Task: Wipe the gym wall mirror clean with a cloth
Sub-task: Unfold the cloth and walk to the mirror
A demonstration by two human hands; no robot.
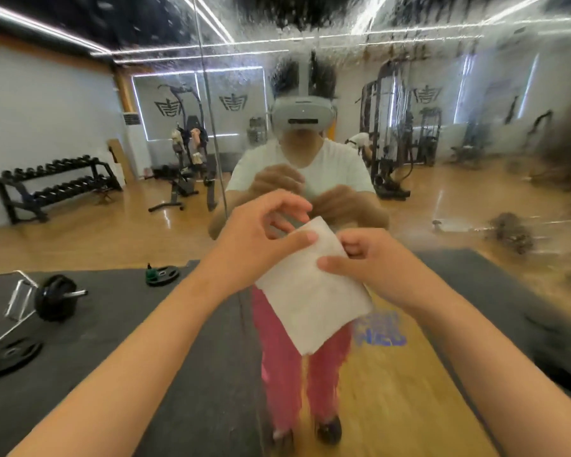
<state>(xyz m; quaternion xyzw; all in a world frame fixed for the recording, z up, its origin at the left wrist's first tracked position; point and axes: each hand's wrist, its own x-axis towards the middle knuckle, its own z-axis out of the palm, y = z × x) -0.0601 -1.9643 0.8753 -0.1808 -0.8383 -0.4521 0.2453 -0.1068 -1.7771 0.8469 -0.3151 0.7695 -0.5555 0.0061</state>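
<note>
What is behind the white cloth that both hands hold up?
Behind the cloth stands the wet mirror, showing reflected pink trousers. The glass directly behind the cloth is covered and cannot be seen.

Matt white cloth [314, 291], faintly textured; glossy mirror [475, 127] glass filmed with wet streaks.

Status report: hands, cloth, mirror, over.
Hands: left hand and right hand pinch the white cloth, off the glass. Wet smears on the mirror, mostly right pane. Nothing in the way.

Nothing can be read; the blue letters [381, 333] on the yellow wooden floor [396, 397] in the big shiny wall mirror [475, 199] are too blurry.
</note>
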